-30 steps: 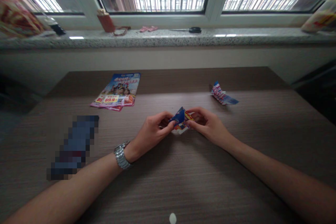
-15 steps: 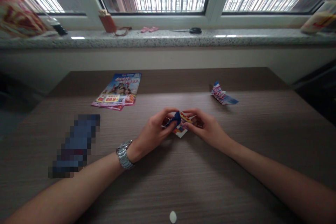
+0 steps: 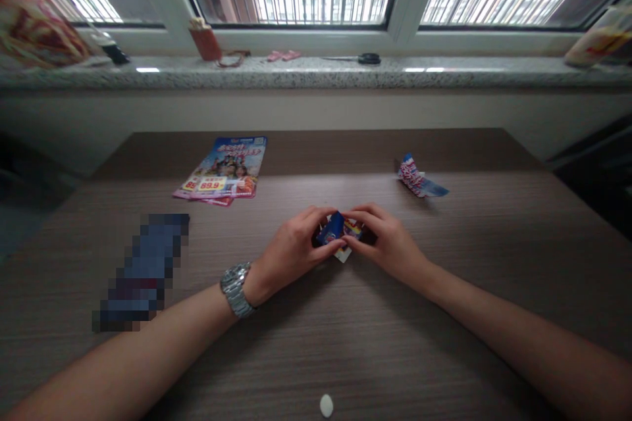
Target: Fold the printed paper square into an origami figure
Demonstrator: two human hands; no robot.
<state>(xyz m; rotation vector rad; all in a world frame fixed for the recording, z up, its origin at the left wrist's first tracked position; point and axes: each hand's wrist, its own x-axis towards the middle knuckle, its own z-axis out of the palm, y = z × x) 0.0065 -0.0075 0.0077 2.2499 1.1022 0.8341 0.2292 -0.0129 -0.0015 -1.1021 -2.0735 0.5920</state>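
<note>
A small folded piece of printed paper (image 3: 338,233), blue with red and yellow, lies low over the middle of the brown wooden table (image 3: 345,342). My left hand (image 3: 291,251), with a metal watch on its wrist, pinches the paper's left side. My right hand (image 3: 385,240) pinches its right side, fingertips almost touching those of the left. Most of the paper is hidden between the fingers.
A stack of colourful flyers (image 3: 222,168) lies at the far left of the table. Another folded paper piece (image 3: 417,179) rests at the far right. A blurred dark object (image 3: 143,270) lies at the left. Scissors (image 3: 363,58) and a brown cup (image 3: 205,41) stand on the windowsill.
Both hands have drawn closer together and pressed the paper down into a smaller, flatter fold; less of it shows than a second ago.
</note>
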